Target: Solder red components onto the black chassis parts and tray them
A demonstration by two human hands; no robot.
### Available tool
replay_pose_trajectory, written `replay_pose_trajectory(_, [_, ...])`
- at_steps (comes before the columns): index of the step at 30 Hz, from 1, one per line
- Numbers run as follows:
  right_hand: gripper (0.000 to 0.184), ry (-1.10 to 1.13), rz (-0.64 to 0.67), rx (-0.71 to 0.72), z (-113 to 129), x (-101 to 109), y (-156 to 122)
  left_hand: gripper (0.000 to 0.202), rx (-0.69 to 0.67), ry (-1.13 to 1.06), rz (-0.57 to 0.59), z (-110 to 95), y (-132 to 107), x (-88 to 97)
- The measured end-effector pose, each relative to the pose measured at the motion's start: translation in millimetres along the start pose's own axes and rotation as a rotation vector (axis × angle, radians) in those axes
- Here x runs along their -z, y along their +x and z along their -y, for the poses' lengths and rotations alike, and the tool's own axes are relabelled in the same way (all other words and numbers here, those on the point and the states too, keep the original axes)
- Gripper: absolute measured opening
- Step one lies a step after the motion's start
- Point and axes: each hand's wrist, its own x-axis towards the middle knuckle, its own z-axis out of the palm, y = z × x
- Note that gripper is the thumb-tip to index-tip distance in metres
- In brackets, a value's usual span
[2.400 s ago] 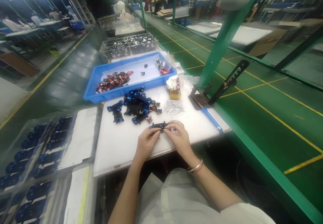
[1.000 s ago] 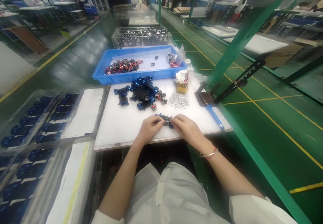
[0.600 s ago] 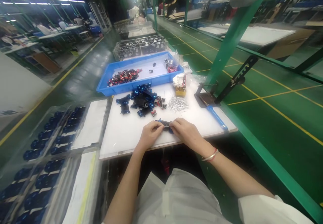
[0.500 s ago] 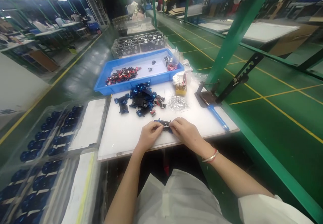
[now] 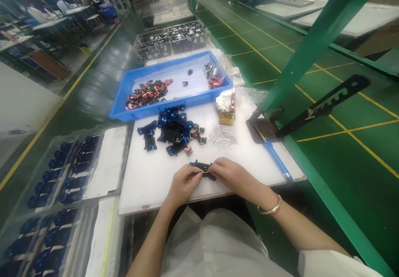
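We pinch the blue-black plastic chassis (image 5: 202,169) w/ both grips pressed on it: L hand (image 5: 183,184) at left end, R hand (image 5: 232,177) at right; long axis L–R, equally near both, over white tabletop (image 5: 140,185).

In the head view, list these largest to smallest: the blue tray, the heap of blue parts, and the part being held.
blue tray
heap of blue parts
black-and-blue part, smallest though nearest the camera
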Motion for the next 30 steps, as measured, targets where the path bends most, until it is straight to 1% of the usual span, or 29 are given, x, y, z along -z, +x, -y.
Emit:
replay_pose_trajectory(3, [0.018, 0.077, -0.011, 0.012, -3.3, 4.1, 1.8, 0.018, -0.019, -0.051, 0.013, 1.5, 0.3, 1.4])
replay_pose_trajectory(7, [0.014, 0.164, -0.045, -0.011, -5.2, 7.3, 3.8, 0.021, 0.027, -0.156, 0.009, 5.5, 1.1, 0.7])
replay_pose_trajectory(10, [0.013, 0.173, -0.064, -0.043, -4.1, 6.6, 5.0, 0.024, 0.073, -0.274, -0.007, 7.6, 2.2, -2.8])
replay_pose_trajectory(12, [0.013, 0.166, -0.075, -0.057, -1.5, 5.6, 6.0, 0.031, 0.126, -0.37, -0.039, 7.2, 2.8, -5.3])
replay_pose_trajectory(15, [0.015, 0.152, -0.078, -0.058, 4.6, 5.3, 9.0, 0.047, 0.215, -0.513, -0.116, 3.7, 3.0, -6.4])
replay_pose_trajectory(17, [0.016, 0.125, -0.073, -0.053, 9.0, 6.0, 12.2, 0.051, 0.252, -0.57, -0.145, 0.5, 2.7, -4.4])
replay_pose_trajectory(21, [0.019, 0.01, -0.079, -0.015, 15.7, 7.8, 19.5, 0.05, 0.284, -0.596, -0.136, -4.8, 0.1, 2.0])
replay_pose_trajectory(25, [0.024, -0.111, -0.096, 0.057, 19.1, 10.8, 24.3, 0.048, 0.277, -0.571, -0.158, -9.1, -2.7, 4.6])
replay_pose_trajectory(30, [0.027, -0.141, -0.126, 0.131, 21.0, 13.8, 25.8, 0.048, 0.232, -0.545, -0.167, -16.0, -3.2, 6.1])
